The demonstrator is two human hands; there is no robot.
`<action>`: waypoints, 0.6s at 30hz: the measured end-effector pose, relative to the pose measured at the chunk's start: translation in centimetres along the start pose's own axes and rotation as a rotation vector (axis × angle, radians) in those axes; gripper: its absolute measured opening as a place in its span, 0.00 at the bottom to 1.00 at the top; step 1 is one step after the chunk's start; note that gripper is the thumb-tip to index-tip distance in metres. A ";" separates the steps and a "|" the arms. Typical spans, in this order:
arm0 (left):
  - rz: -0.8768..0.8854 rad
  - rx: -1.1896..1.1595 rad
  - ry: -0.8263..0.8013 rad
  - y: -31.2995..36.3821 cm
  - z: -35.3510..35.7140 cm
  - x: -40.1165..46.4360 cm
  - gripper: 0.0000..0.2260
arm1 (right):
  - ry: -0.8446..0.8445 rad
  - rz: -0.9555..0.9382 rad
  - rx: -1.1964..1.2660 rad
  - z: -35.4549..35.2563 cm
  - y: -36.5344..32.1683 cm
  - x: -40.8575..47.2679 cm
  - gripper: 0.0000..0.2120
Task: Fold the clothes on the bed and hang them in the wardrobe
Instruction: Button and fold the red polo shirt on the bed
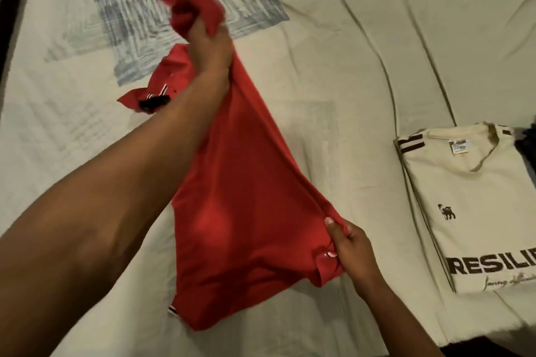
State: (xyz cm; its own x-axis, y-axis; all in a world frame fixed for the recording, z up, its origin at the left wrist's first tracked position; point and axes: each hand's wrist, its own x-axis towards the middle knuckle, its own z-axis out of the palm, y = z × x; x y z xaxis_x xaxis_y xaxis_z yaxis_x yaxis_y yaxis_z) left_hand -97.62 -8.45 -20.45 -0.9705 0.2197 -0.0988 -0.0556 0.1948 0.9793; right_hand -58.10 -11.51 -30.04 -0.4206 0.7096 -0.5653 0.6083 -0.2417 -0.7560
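A red polo shirt (243, 188) with black and white trim is stretched between my two hands above the bed (333, 72). My left hand (210, 46) grips one bunched end of it, raised at the upper middle. Near the bottom, my right hand (349, 246) pinches the shirt's other edge by a striped cuff. The collar end lies crumpled on the sheet behind my left forearm. A cream T-shirt (470, 211) printed with dark letters lies folded at the right.
The pale bedsheet has a blue-grey printed square (139, 9) at the upper left. A dark edge of something shows at the far right, beside the cream T-shirt. The bed's dark left border runs down the frame's left side.
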 end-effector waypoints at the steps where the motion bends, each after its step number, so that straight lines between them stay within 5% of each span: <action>1: 0.033 0.037 -0.145 0.9 2.4 -0.4 0.24 | 0.048 0.012 0.000 -0.5 0.2 0.3 0.12; 4: 0.056 0.163 -0.659 2.4 7.5 -3.1 0.27 | 0.187 0.086 0.017 -2.3 1.5 1.2 0.14; 8: 0.019 0.161 -0.785 -0.4 6.8 -6.3 0.25 | 0.151 0.217 -0.046 -4.0 3.1 1.4 0.09; 11: 0.052 0.272 -0.633 -4.9 1.4 -8.7 0.28 | 0.115 0.225 -0.070 -4.5 2.8 1.6 0.07; 14: 0.058 0.371 -0.317 -10.1 -5.9 -12.4 0.19 | 0.062 0.227 -0.091 -4.9 2.7 1.7 0.06; 18: -0.162 0.609 0.090 -15.4 -15.9 -20.1 0.19 | -0.019 0.233 -0.158 -5.9 2.9 1.9 0.07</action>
State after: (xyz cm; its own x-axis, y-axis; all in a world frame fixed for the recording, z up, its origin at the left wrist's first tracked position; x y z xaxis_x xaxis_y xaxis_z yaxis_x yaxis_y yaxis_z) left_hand -81.01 -31.09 -30.69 -0.9784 0.0657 -0.1959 -0.0858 0.7334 0.6743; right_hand -53.16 -6.91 -31.38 -0.2690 0.6343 -0.7248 0.7866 -0.2895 -0.5453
